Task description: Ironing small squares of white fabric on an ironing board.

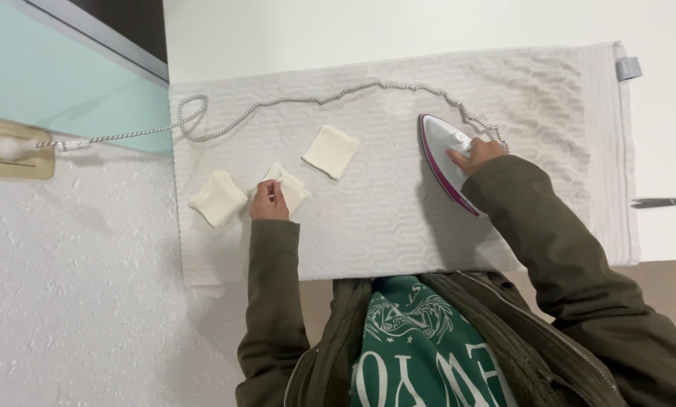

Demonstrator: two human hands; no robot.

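While the right hand (475,154) closes around the handle of a white iron with a magenta edge (445,160), standing on a white textured towel (398,218), the left hand (268,200) pinches the near edge of the middle cloth square (292,188). That square is cream, small, folded and slightly rumpled, lying on the left part of the towel. A similar square (217,199) lies just to its left, another (330,151) a little farther up. The iron's speckled cord (277,102) snakes leftward to a wall socket (10,148). Scissors (665,201) lie at the right edge.
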